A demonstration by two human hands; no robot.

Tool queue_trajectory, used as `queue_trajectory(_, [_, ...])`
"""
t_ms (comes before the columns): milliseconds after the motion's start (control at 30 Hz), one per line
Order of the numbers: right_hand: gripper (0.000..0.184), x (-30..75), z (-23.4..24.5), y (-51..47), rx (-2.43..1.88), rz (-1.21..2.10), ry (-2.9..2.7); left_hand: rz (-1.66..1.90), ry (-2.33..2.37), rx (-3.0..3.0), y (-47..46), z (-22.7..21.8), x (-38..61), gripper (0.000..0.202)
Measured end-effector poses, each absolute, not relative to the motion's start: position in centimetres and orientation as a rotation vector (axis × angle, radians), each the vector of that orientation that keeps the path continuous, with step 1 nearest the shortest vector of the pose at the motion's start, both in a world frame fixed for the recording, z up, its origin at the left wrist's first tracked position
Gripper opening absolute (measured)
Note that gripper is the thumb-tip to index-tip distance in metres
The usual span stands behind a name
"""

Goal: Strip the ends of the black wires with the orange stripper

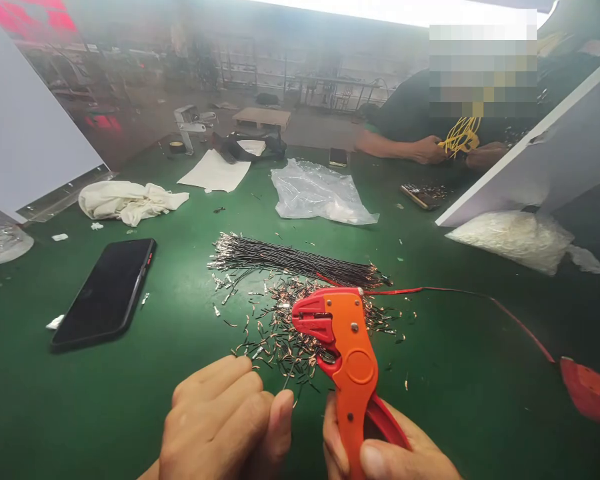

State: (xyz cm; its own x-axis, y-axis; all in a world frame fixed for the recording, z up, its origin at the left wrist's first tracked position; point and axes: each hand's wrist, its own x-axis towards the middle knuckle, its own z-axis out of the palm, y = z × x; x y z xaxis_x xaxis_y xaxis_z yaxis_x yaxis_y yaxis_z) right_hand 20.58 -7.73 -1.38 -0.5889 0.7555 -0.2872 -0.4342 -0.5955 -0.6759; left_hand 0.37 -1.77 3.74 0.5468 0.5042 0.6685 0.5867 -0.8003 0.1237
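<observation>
My right hand point(405, 447) is wrapped round the handles of an orange and red wire stripper point(353, 347), its red jaws pointing left. Closed beside it, my left hand point(220, 413) pinches a thin black wire point(289, 379) between thumb and forefinger; the wire's tip sticks up, apart from the jaws, and the rest is hidden in the hand. Beneath and behind the tool lies a scatter of short wire scraps point(275, 340) with bare copper ends. Farther back, a bundle of black wires point(295, 259) lies across the table, metal terminals at its left end.
A black phone point(105, 293) and a white cloth point(130, 200) lie on the green table at left. Behind the bundle is a clear plastic bag point(323, 190). A filled bag point(515, 237) sits by the right panel. Across the table, a person's hands point(427, 150) hold yellow wires.
</observation>
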Motion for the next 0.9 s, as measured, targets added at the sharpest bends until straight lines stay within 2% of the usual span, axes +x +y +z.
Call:
queue_trajectory(267, [0.044, 20.4, -1.8, -8.0, -0.672, 2.194, -0.597, -1.078, -0.956, -2.668, -2.0, 2.9, 0.0, 0.060])
queue_trajectory(533, [0.026, 20.0, -2.8, -7.6, -0.442, 2.121, -0.475, -1.096, -0.922, -2.614, -1.6, 3.3, 0.3, 0.062])
queue_trajectory(733, [0.036, 20.1, -2.4, -7.2, -0.436, 2.116, -0.689, -1.093, -0.908, -2.695, -1.7, 2.8, 0.0, 0.055])
queue_trajectory(900, [0.050, 20.9, -1.5, -7.7, -0.497, 2.185, -0.792, -1.223, -1.028, -2.823, -2.4, 2.8, -0.8, 0.042])
